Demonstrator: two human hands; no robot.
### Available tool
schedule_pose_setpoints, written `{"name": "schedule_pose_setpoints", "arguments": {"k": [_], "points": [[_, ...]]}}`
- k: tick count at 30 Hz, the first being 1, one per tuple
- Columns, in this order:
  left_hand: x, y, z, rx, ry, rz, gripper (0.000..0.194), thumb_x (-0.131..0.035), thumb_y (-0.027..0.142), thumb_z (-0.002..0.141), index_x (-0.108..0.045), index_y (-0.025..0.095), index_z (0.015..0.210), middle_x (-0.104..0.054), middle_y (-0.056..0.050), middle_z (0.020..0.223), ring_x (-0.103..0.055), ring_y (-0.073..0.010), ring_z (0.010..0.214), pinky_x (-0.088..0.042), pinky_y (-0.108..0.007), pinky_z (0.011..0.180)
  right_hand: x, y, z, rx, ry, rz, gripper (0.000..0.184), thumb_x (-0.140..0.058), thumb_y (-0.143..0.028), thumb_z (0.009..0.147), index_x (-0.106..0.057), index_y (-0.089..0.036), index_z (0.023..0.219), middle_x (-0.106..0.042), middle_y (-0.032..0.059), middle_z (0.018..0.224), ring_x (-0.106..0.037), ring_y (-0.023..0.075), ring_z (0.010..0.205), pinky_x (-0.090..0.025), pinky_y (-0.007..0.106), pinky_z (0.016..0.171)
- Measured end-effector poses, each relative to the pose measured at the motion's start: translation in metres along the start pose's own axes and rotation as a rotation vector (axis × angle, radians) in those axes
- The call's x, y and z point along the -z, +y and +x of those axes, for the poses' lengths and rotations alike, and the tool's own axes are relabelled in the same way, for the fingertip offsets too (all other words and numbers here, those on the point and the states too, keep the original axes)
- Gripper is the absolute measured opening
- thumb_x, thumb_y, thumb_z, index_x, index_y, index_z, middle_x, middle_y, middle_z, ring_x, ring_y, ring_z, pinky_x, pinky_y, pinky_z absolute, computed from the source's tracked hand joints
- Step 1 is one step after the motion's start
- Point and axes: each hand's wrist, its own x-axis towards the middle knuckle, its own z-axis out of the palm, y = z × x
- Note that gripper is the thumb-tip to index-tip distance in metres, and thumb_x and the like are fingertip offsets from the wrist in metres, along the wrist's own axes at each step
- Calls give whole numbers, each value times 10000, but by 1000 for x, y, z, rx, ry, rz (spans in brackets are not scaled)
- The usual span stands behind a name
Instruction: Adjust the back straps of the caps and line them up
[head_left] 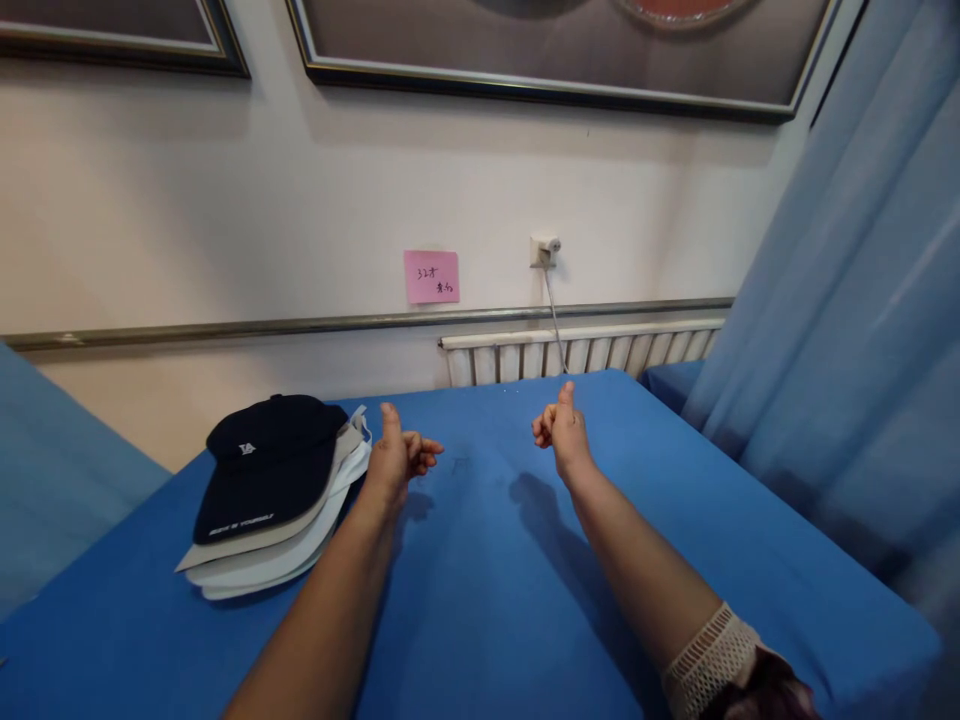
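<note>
My left hand (400,455) hovers over the blue-covered table (472,620), with its thumb up and its fingers loosely bent toward the right. It holds nothing and is nearest to a stack of caps. On top of that stack lies a dark navy cap (274,460) with small white lettering on the crown and brim. Several light caps (262,570) are piled beneath it, partly hidden. Farther right, my right hand (562,430) is raised above the table too, thumb upright and fingers curled in, with nothing visible in it. Both hands cast shadows on the cover.
Behind the table, a metal rail (315,325) and a white radiator (525,355) run along the wall. A cord drops from the wall socket (544,251). Nearby is a pink note (432,277). Blue curtains (847,300) hang at the right; blue fabric (60,470) is at left.
</note>
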Motion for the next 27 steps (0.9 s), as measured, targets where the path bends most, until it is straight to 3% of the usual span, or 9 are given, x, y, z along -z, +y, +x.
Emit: {"name": "schedule_pose_setpoints", "arguments": {"k": [9, 27], "points": [[-2, -6, -2, 8, -39, 31, 737, -193, 768, 859, -308, 202, 401, -732, -122, 699, -557, -126, 494, -367, -242, 455, -1, 8, -3, -10, -30, -37, 763, -186, -856, 791, -368, -226, 402, -545, 33, 458, -482, 114, 386, -367, 246, 414], [-3, -18, 1, 72, -35, 30, 757, -269, 879, 732, -300, 208, 382, -722, -145, 700, -530, -152, 491, -325, -253, 448, -11, 10, -11, -49, -71, -37, 760, -198, -854, 786, -378, -219, 410, -556, 28, 468, -479, 108, 381, -360, 238, 406]]}}
